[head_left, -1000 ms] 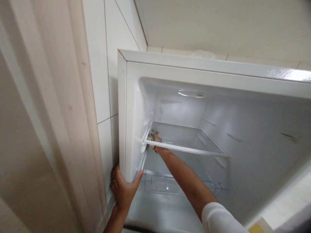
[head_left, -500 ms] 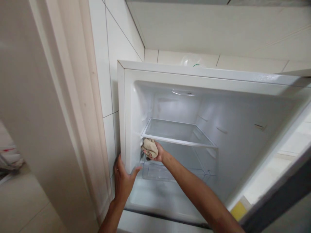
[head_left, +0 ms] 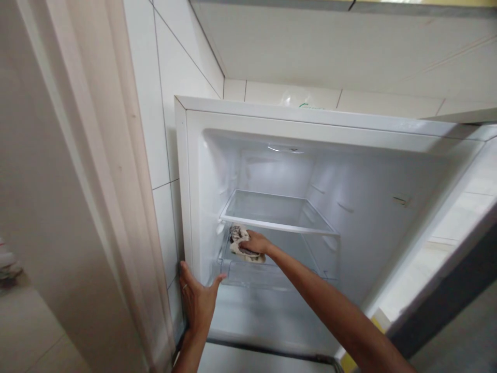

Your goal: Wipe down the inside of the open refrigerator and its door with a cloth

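Note:
My right hand reaches into a white fridge and grips a crumpled beige cloth with dark markings. The cloth is below the upper glass shelf, over the lower glass shelf, near the left inner wall; whether it presses on the lower shelf I cannot tell. My left hand is at the fridge's left front edge, thumb and fingers apart around it, holding nothing loose. A ring shows on one finger.
A clear drawer front sits under the lower shelf. Close on the left stands a pale door frame beside the tiled wall. An overhead panel hangs above the fridge, and a clear plastic bag lies on its top.
The cloth has come away from the left wall under the upper shelf, moving lower and slightly right, and has unfolded. My left hand stays on the fridge edge, a little lower.

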A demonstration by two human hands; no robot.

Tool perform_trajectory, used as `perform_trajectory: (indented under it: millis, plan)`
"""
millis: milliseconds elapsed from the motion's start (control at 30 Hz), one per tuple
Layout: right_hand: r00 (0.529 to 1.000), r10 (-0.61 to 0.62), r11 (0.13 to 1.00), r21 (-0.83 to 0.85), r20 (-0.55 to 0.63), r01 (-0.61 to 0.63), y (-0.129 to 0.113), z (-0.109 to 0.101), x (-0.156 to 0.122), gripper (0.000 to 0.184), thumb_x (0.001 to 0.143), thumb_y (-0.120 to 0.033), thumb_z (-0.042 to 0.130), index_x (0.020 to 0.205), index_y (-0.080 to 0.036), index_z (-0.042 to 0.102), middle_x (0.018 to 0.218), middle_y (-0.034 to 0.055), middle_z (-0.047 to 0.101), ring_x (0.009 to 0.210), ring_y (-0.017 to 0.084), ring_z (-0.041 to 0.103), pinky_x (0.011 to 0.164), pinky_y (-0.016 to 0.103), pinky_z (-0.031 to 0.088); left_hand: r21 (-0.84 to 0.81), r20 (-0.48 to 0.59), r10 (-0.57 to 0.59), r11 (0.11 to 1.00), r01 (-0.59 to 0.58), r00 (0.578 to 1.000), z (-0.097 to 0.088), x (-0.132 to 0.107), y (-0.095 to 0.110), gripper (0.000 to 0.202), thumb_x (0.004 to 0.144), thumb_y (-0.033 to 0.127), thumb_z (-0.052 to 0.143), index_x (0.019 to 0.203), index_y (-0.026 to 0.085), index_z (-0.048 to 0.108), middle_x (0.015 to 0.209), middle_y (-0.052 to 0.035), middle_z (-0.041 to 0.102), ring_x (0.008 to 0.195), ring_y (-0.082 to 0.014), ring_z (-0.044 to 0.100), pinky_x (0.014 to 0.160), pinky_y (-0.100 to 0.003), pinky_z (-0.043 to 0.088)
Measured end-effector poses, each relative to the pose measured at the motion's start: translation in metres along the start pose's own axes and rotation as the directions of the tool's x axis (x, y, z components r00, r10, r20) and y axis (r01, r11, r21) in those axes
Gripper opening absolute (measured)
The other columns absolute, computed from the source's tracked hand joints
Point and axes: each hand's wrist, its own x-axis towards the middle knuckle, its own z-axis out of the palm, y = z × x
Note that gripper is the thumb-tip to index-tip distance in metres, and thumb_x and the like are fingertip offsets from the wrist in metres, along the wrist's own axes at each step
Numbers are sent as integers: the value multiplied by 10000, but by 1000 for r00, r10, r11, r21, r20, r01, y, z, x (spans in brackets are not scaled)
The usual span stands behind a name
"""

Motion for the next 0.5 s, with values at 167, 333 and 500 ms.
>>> perform_trajectory:
  millis: [167,333,500]
  plan:
    - [997,-67,916,-395,34,75,5,11,16,868,361,-214,927,1195,-238,690,1356,137,617,1266,399,554,1046,463,433,23,-82,-7,1000,9,997,7,1,4,1265,728,788,665,1582,-7,177,1449,-397,453,1376,-531,453,1064,-671,448]
    - [992,-108,802,-584,67,127,3,22,47,720,486,-282,909,1167,-225,681,1317,137,649,1179,358,632,967,421,502,85,-98,5,996,3,995,12,0,1,1258,737,796,643,1581,-17,187,1399,-401,487,1320,-526,502,1029,-661,474]
    - [993,-114,762,-640,19,99,13,7,77,392,640,-213,833,1011,-214,707,1089,88,747,1044,284,691,904,382,534,166,-112,22,986,-3,993,14,0,-5,1303,719,871,559,1588,-21,173,1378,-394,505,1291,-524,530,994,-638,505]
